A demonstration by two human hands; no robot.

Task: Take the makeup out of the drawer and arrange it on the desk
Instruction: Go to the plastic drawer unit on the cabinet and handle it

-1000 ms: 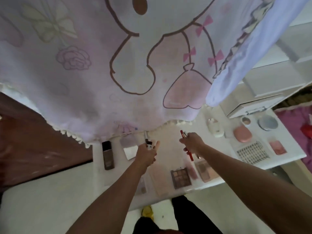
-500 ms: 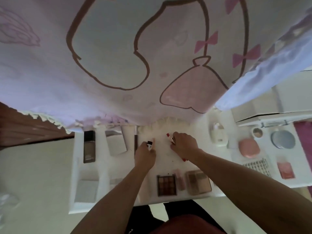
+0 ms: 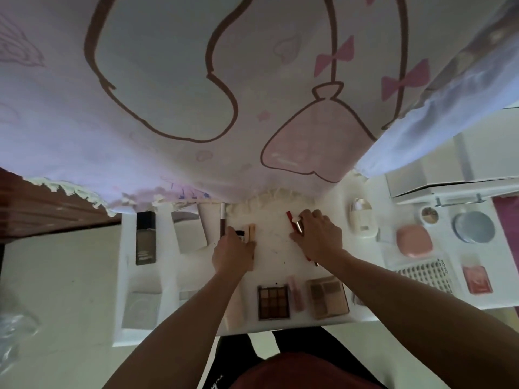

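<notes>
My left hand [image 3: 232, 254] rests on the white desk [image 3: 276, 245], closed around small beige tubes [image 3: 251, 233] that stick out past my fingers. My right hand [image 3: 317, 238] lies to the right of it and grips a red pencil and a metallic lipstick [image 3: 295, 223]. A brown pencil [image 3: 222, 221] lies just left of my left hand. Two eyeshadow palettes [image 3: 273, 302], [image 3: 327, 296] with a pink tube [image 3: 296, 293] between them sit near the desk's front edge.
A dark bottle [image 3: 145, 238] and a white box [image 3: 188, 231] lie at the left. A pink compact [image 3: 413, 240], a round blue case [image 3: 474, 227], a lash tray [image 3: 425, 275] and a red packet [image 3: 477, 279] lie at the right. A printed curtain [image 3: 252, 94] hangs over the desk's back.
Both hands came down from the air onto the desk with their items. The view tipped down and moved closer to the desk.
</notes>
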